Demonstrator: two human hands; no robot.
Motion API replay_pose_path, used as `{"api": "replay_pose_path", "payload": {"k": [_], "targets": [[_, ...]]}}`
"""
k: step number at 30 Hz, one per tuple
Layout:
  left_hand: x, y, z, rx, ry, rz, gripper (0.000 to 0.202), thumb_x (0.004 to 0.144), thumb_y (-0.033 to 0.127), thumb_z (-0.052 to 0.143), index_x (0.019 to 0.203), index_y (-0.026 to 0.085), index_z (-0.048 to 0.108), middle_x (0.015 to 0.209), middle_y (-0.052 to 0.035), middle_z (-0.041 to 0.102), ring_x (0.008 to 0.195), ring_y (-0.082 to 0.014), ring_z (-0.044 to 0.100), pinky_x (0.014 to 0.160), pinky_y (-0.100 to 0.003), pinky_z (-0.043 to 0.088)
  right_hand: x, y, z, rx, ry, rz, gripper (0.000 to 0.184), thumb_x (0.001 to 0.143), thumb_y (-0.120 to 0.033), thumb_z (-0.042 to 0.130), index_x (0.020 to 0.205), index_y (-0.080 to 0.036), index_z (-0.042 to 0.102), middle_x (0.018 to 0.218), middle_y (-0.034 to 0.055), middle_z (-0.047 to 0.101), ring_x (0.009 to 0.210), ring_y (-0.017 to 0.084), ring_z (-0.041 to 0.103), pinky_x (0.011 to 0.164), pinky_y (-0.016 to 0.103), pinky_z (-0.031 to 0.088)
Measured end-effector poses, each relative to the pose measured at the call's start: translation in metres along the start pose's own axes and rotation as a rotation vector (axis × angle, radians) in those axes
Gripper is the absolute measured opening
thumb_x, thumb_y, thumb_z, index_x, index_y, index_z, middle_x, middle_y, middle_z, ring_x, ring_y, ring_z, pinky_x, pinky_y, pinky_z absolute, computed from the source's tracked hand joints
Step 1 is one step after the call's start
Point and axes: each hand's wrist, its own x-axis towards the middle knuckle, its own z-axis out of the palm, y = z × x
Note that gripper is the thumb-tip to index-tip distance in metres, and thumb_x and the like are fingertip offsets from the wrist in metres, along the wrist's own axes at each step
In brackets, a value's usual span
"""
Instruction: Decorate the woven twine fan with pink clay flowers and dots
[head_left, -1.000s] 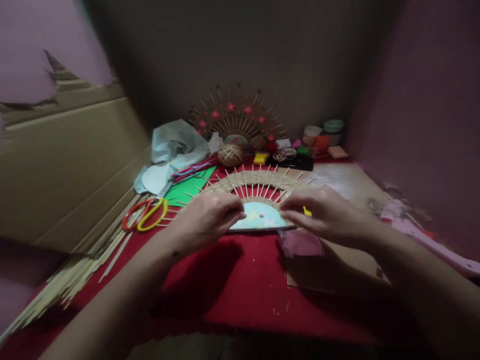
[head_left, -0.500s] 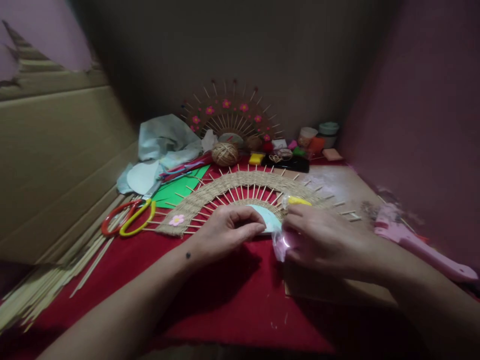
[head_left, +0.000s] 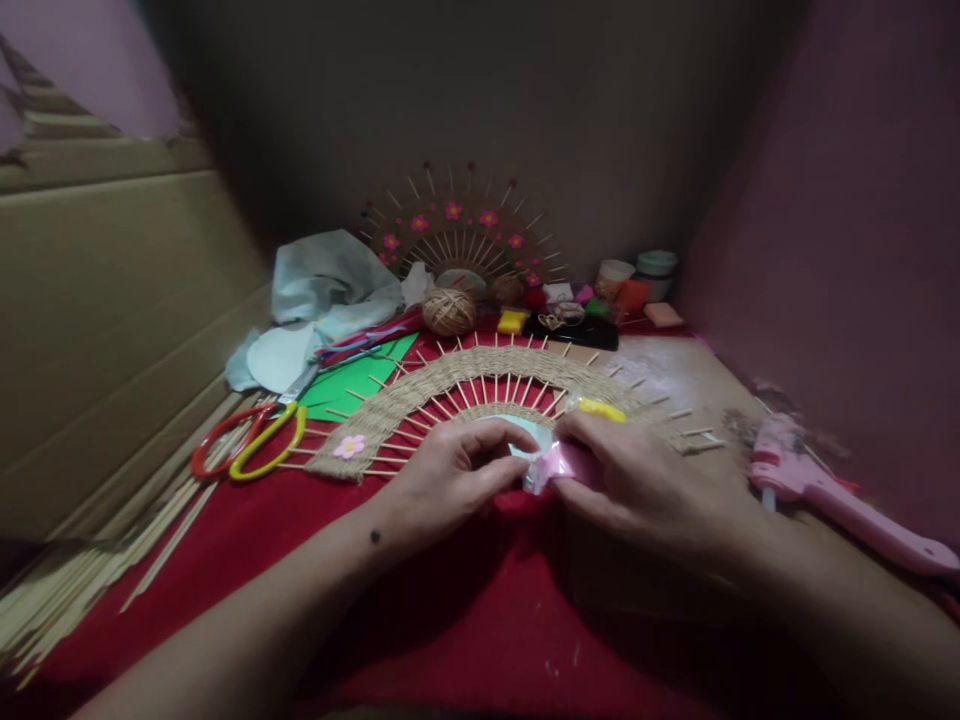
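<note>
A half-round woven fan [head_left: 480,375] of twine and wooden sticks lies on the red cloth [head_left: 450,600], with a pink flower [head_left: 349,446] stuck on its left end. My left hand [head_left: 450,475] rests at the fan's pale blue centre [head_left: 529,440], its fingers curled in a pinch toward a small pink plastic packet [head_left: 551,467]. My right hand [head_left: 637,480] grips that packet from the right. A yellow lump [head_left: 600,409] lies just beyond my right hand's fingers.
Red and yellow scissors [head_left: 251,445] and a heap of sticks [head_left: 112,570] lie at left. A pink glue gun [head_left: 825,490] lies at right. At the back stand a finished flowered fan [head_left: 465,235], a twine ball [head_left: 448,311], green paper [head_left: 352,380], cloth and small pots.
My hands have drawn closer together near the fan's centre, and the pink packet now sits between them. The flower on the fan's left end has come into view.
</note>
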Motion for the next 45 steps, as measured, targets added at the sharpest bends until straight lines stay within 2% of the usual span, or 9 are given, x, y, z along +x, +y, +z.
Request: {"api": "replay_pose_path", "payload": {"k": [6,11,19,25,28,32,36,39,45], "targets": [[0.002,-0.008,0.0,0.102,-0.022,0.002,0.017,0.08,0.031,0.06,0.089,0.02,0.07,0.077,0.0001,0.067,0.07,-0.0124,0.059,0.065,-0.023,0.044,0.0,0.004,0.008,0.017,0.008,-0.009,0.007,0.078,-0.02,0.052,0.084,-0.019,0.05,0.074,0.0003,0.056,0.062,0.012,0.046,0.055,0.023,0.034],[0.004,-0.012,0.002,0.212,-0.017,0.066,0.012,0.079,0.022,0.059,0.08,0.018,0.071,0.071,0.0005,0.068,0.066,-0.0119,0.059,0.065,-0.022,0.044,0.002,0.012,0.02,0.028,0.05,-0.046,0.013,0.076,-0.02,0.054,0.088,-0.019,0.05,0.078,0.0012,0.057,0.065,0.013,0.05,0.058,0.024,0.037],[0.0,-0.013,0.008,0.251,0.127,0.196,0.01,0.079,0.021,0.059,0.08,0.018,0.068,0.069,0.0013,0.067,0.062,-0.0104,0.058,0.062,-0.021,0.042,0.004,0.004,0.005,0.163,-0.028,0.018,0.012,0.079,-0.023,0.056,0.09,-0.018,0.054,0.079,0.0015,0.06,0.068,0.014,0.052,0.06,0.025,0.039],[-0.002,-0.009,0.012,0.264,0.063,0.138,0.011,0.076,0.017,0.056,0.069,0.017,0.064,0.058,0.0035,0.057,0.053,-0.0076,0.046,0.052,-0.02,0.035,0.004,0.005,0.008,0.266,-0.067,0.014,0.013,0.079,-0.025,0.06,0.088,-0.017,0.053,0.075,-0.0008,0.056,0.066,0.012,0.048,0.058,0.023,0.038],[-0.002,-0.005,0.007,0.07,-0.053,-0.03,0.012,0.075,0.022,0.056,0.067,0.015,0.061,0.056,0.0032,0.052,0.049,-0.0066,0.041,0.046,-0.019,0.03,0.002,0.002,0.008,0.276,-0.08,-0.002,0.013,0.079,-0.022,0.059,0.089,-0.018,0.053,0.077,-0.0004,0.057,0.066,0.012,0.049,0.059,0.023,0.038],[-0.004,-0.006,-0.013,-0.449,-0.208,-0.211,0.016,0.072,0.03,0.062,0.069,0.015,0.056,0.05,0.0049,0.045,0.04,-0.0042,0.034,0.038,-0.018,0.024,0.002,-0.003,0.001,0.251,-0.07,0.021,0.011,0.079,-0.023,0.058,0.089,-0.018,0.054,0.073,-0.0008,0.057,0.063,0.011,0.047,0.056,0.023,0.037],[-0.004,-0.011,-0.029,-0.814,-0.075,-0.156,0.013,0.07,0.025,0.064,0.068,0.016,0.054,0.044,0.0071,0.037,0.035,-0.0029,0.03,0.036,-0.017,0.024,0.003,-0.003,-0.003,0.222,-0.057,0.065,0.008,0.078,-0.02,0.058,0.084,-0.017,0.055,0.072,-0.0011,0.056,0.062,0.011,0.047,0.055,0.023,0.036],[0.0,-0.014,-0.028,-0.888,0.004,-0.126,0.012,0.072,0.022,0.066,0.071,0.015,0.057,0.051,0.0044,0.048,0.037,-0.0034,0.04,0.037,-0.016,0.031,0.002,-0.002,-0.001,0.248,-0.1,0.025,0.009,0.077,-0.017,0.057,0.085,-0.018,0.054,0.072,-0.0022,0.055,0.061,0.01,0.046,0.055,0.022,0.036],[0.007,-0.019,-0.021,-0.904,0.018,-0.118,0.009,0.074,0.018,0.066,0.068,0.012,0.062,0.073,-0.0038,0.065,0.047,-0.0076,0.055,0.035,-0.015,0.042,0.001,0.002,0.007,0.251,-0.124,-0.019,0.014,0.074,-0.013,0.059,0.087,-0.017,0.054,0.074,-0.002,0.054,0.062,0.01,0.045,0.055,0.022,0.035]]}}
